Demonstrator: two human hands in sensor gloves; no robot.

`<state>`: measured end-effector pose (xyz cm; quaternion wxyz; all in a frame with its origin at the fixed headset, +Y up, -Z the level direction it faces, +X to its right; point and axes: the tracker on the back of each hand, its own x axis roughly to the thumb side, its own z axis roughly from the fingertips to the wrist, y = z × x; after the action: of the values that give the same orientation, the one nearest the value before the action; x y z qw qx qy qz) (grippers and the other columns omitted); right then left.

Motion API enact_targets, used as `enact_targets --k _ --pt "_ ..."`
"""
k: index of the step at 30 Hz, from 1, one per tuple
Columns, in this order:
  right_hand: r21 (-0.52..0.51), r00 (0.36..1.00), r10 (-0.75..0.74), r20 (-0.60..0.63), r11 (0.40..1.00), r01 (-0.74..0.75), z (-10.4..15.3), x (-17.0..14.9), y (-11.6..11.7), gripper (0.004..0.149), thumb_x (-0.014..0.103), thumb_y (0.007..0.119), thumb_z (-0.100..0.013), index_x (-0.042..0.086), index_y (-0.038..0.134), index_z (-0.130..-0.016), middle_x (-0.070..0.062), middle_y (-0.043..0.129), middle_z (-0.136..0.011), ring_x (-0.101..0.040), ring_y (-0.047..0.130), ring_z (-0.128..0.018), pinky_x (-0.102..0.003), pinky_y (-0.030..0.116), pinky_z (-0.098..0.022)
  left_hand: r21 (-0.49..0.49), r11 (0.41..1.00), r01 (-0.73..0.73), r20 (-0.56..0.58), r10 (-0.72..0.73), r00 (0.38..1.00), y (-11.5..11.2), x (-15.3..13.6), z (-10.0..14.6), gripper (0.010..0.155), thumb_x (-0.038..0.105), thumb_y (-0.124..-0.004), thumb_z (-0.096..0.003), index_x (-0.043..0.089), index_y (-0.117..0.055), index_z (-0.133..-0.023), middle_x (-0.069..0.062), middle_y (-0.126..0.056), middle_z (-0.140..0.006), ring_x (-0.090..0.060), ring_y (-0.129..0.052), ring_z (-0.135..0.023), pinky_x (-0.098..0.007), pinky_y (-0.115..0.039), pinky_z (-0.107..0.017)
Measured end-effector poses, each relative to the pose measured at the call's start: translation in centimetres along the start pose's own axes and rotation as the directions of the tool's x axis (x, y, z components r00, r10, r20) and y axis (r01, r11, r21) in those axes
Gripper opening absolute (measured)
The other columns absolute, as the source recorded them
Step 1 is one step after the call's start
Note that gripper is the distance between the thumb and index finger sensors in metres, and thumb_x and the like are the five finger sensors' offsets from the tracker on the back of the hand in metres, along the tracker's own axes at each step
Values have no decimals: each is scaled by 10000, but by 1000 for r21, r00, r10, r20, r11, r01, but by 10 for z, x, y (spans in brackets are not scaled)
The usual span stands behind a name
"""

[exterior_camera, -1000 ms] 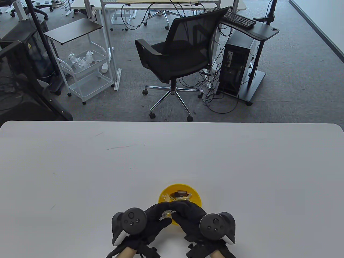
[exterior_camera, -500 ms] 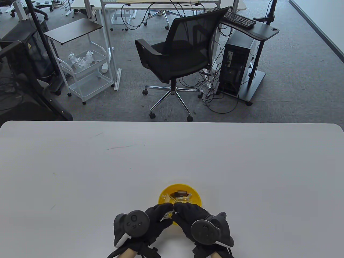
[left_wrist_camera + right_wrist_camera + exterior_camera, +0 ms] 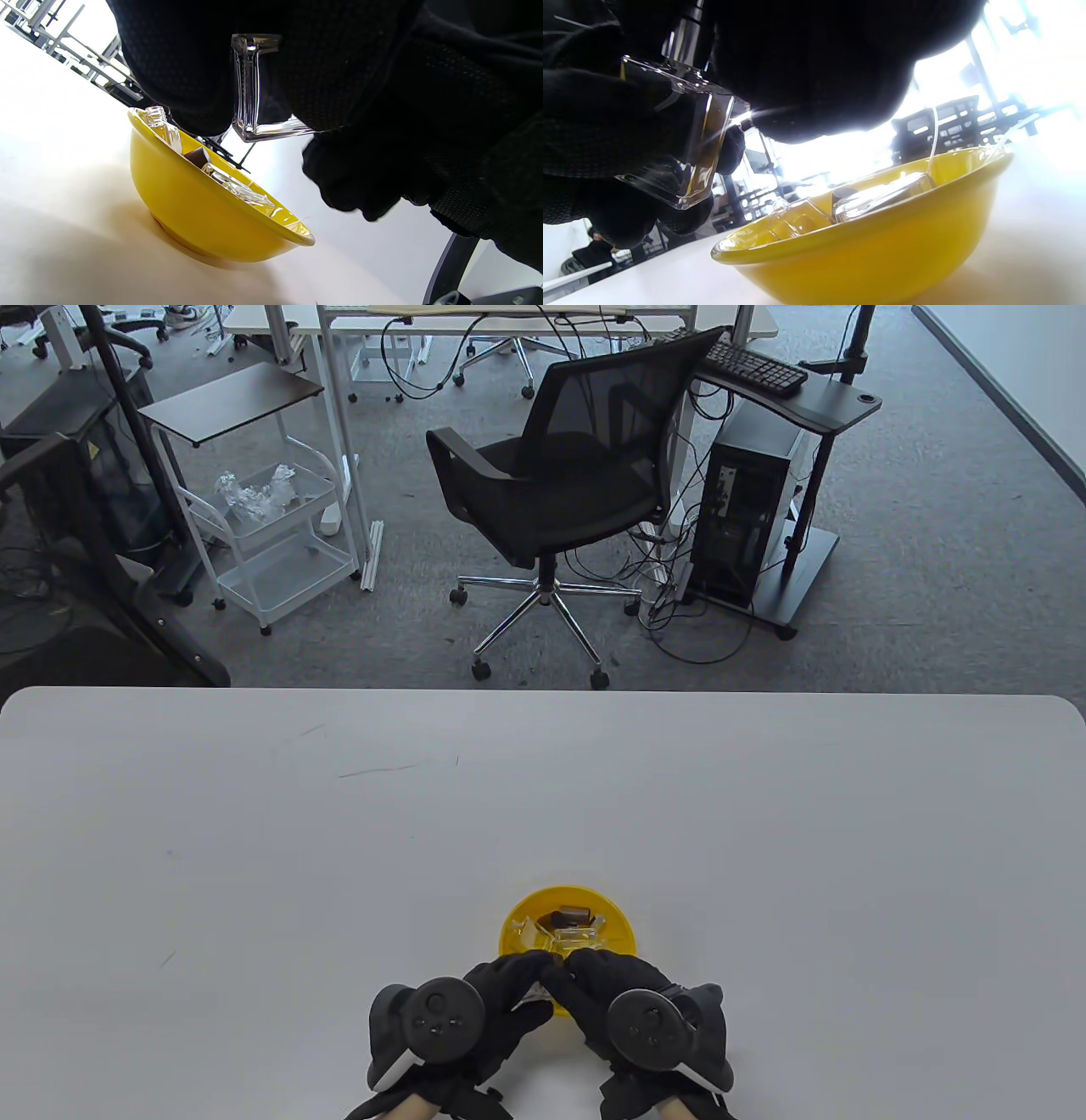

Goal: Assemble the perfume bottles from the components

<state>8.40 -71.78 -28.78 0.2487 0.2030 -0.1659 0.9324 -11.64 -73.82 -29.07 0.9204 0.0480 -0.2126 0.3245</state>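
Observation:
A clear square glass bottle [image 3: 254, 84] hangs above the near rim of the yellow bowl [image 3: 519, 909]. My left hand [image 3: 528, 977] grips its body; gloved fingers [image 3: 182, 63] press on both sides. My right hand [image 3: 562, 972] meets it from the right and pinches a silvery cylindrical piece [image 3: 686, 34] at the bottle's neck [image 3: 683, 140]. In the table view the bottle is almost hidden between the two hands. The bowl [image 3: 882, 250] holds more clear bottles [image 3: 797, 218] and a dark brown cap [image 3: 570, 914].
The bowl [image 3: 191, 203] stands near the table's front edge, just beyond my hands. A thin clear tube [image 3: 933, 135] sticks up from the parts in it. Beyond the table's far edge stands a black office chair [image 3: 560, 475].
Both hands have drawn closer together and slightly nearer the front edge. The right hand has shifted left and turned. The bottle, visible between the fingers a second ago, is now mostly covered.

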Motion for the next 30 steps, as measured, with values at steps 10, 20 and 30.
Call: enact_targets --k 10,20,30 --pt "66 989 -84 121 995 76 -2 4 6 355 330 741 -586 202 671 -910 -107 838 -849 -335 885 -624 -385 789 -441 -21 1000 -1 -40 0 999 -2 -5 -2 539 362 -913 -434 315 -762 -950 4 -902 -908 -304 -960 -691 -316 -883 -479" --pt "226 987 -143 76 966 123 -4 0 9 443 217 764 -587 131 618 -997 -176 780 -951 -372 860 -708 -427 779 -489 -27 1000 -13 -82 11 997 0 -12 -2 545 359 -907 -436 307 -759 -958 -2 -900 -908 -309 -954 -690 -323 -879 -483" --pt "186 997 -70 18 980 66 -2 -2 9 445 344 695 -607 50 713 -941 -143 926 -748 -326 938 -535 -391 811 -375 -38 999 1 -66 -4 998 -1 -10 -2 543 364 -909 -435 306 -764 -955 -4 -904 -902 -307 -953 -681 -323 -877 -478"
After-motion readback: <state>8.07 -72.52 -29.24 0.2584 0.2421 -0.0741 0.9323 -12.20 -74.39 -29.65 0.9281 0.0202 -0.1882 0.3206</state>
